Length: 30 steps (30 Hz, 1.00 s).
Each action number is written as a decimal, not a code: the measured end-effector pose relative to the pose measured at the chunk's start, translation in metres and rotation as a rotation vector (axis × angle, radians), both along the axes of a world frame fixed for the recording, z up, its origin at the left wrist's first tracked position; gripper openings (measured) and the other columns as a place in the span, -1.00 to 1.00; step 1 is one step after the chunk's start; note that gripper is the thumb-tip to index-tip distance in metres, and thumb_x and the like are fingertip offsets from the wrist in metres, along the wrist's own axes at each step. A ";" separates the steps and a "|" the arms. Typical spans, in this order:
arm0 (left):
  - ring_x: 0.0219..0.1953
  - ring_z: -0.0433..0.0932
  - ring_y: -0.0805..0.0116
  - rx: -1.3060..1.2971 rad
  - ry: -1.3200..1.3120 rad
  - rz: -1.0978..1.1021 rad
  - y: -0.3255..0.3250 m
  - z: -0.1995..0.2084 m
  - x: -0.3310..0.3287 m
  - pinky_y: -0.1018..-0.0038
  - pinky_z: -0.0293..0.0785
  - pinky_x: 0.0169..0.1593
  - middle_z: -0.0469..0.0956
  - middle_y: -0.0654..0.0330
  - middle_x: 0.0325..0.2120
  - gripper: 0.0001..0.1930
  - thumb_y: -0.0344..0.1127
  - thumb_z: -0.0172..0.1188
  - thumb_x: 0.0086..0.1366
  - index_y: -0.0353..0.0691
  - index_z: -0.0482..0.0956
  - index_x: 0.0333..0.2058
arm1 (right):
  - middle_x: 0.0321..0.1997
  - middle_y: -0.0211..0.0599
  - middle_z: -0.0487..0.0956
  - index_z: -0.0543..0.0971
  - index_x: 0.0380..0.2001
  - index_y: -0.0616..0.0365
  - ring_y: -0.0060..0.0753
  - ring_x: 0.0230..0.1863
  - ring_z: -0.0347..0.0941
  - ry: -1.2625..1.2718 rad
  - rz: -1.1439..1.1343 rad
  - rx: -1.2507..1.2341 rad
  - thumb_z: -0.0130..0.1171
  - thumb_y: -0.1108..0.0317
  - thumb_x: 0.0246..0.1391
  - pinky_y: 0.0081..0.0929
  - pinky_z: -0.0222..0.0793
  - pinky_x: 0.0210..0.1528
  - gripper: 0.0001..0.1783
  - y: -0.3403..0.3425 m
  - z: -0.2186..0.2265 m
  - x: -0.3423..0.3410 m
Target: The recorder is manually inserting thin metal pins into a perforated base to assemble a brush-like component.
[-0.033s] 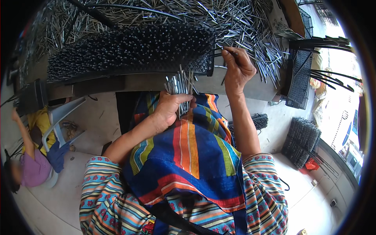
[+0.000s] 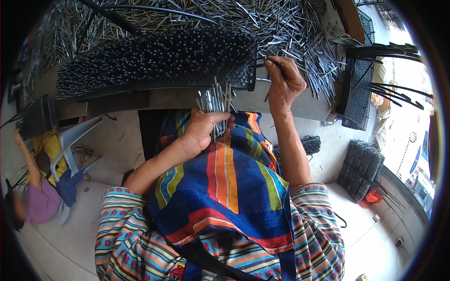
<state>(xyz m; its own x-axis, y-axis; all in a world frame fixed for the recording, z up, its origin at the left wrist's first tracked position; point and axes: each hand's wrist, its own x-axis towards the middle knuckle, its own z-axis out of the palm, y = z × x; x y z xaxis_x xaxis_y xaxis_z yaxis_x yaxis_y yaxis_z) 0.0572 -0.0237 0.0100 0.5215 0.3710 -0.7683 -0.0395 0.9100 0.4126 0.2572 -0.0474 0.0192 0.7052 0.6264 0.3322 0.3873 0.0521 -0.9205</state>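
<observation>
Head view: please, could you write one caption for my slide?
Left hand grips a bundle of thin metallic strips near a densely filled black rack; right hand beside its right end.

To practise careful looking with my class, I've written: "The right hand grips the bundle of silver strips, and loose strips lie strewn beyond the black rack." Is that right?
Not quite: the head view shows the left hand gripping the bundle of silver strips. Loose strips do lie strewn beyond the black rack.
</observation>
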 end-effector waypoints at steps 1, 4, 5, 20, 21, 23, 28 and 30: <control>-0.53 0.62 0.23 0.020 0.008 0.009 0.001 0.001 0.000 0.44 0.55 -0.48 0.60 0.06 -0.51 -0.83 -0.63 0.23 0.04 -0.36 0.55 -0.34 | -0.45 -0.46 0.55 0.66 -0.43 0.27 -0.73 -0.46 0.36 0.002 0.000 0.000 0.29 0.66 -0.10 -0.78 0.23 -0.42 -0.88 0.000 0.001 0.000; -0.53 0.62 0.25 0.025 -0.015 -0.028 0.001 0.000 0.001 0.44 0.55 -0.48 0.61 0.07 -0.50 -0.83 -0.63 0.22 0.04 -0.35 0.54 -0.33 | -0.43 -0.41 0.57 0.65 -0.43 0.29 -0.71 -0.45 0.37 -0.123 0.059 -0.031 0.30 0.67 -0.13 -0.76 0.24 -0.44 -0.87 0.001 0.000 0.000; -0.53 0.62 0.25 0.024 -0.015 -0.029 0.001 0.002 0.002 0.44 0.55 -0.48 0.61 0.07 -0.50 -0.83 -0.63 0.22 0.04 -0.35 0.54 -0.33 | -0.43 -0.39 0.57 0.65 -0.43 0.30 -0.70 -0.45 0.39 -0.136 0.086 -0.028 0.30 0.67 -0.14 -0.75 0.25 -0.45 -0.86 0.000 -0.008 0.002; -0.51 0.63 0.25 0.001 -0.070 0.025 -0.001 0.001 -0.001 0.46 0.56 -0.42 0.62 0.08 -0.50 -0.85 -0.64 0.22 0.05 -0.36 0.56 -0.36 | -0.54 -0.36 0.54 0.65 -0.43 0.26 -0.64 -0.54 0.40 -0.319 0.003 -0.228 0.34 0.58 -0.14 -0.66 0.28 -0.50 -0.87 -0.002 0.001 -0.012; -0.51 0.63 0.26 0.006 -0.082 0.021 -0.001 0.002 -0.001 0.45 0.56 -0.42 0.62 0.08 -0.49 -0.84 -0.65 0.22 0.04 -0.35 0.57 -0.35 | -0.54 -0.39 0.55 0.64 -0.45 0.27 -0.66 -0.54 0.39 -0.256 -0.014 -0.242 0.35 0.56 -0.14 -0.66 0.28 -0.49 -0.89 -0.005 0.005 -0.016; -0.50 0.63 0.26 0.011 -0.095 0.017 0.000 0.004 -0.003 0.44 0.57 -0.42 0.62 0.08 -0.48 -0.83 -0.65 0.22 0.04 -0.35 0.57 -0.34 | -0.55 -0.43 0.54 0.63 -0.47 0.28 -0.69 -0.54 0.38 0.041 0.103 -0.375 0.36 0.53 -0.14 -0.67 0.27 -0.49 -0.89 -0.015 0.007 -0.022; -0.46 0.63 0.27 0.116 -0.139 -0.103 -0.001 0.013 0.000 0.39 0.61 -0.36 0.61 0.10 -0.45 -0.81 -0.64 0.17 0.10 -0.35 0.55 -0.27 | -0.63 -0.50 0.48 0.59 -0.54 0.29 -0.76 -0.60 0.29 0.444 0.395 -0.523 0.36 0.45 -0.11 -0.74 0.17 -0.55 -0.86 -0.031 0.002 -0.046; -0.46 0.63 0.26 0.096 -0.119 -0.062 -0.001 0.014 0.000 0.38 0.63 -0.36 0.61 0.10 -0.44 -0.79 -0.64 0.17 0.10 -0.35 0.55 -0.25 | -0.65 -0.51 0.46 0.58 -0.55 0.27 -0.76 -0.64 0.25 0.541 0.392 -0.534 0.33 0.46 -0.08 -0.73 0.12 -0.59 -0.87 -0.033 0.004 -0.043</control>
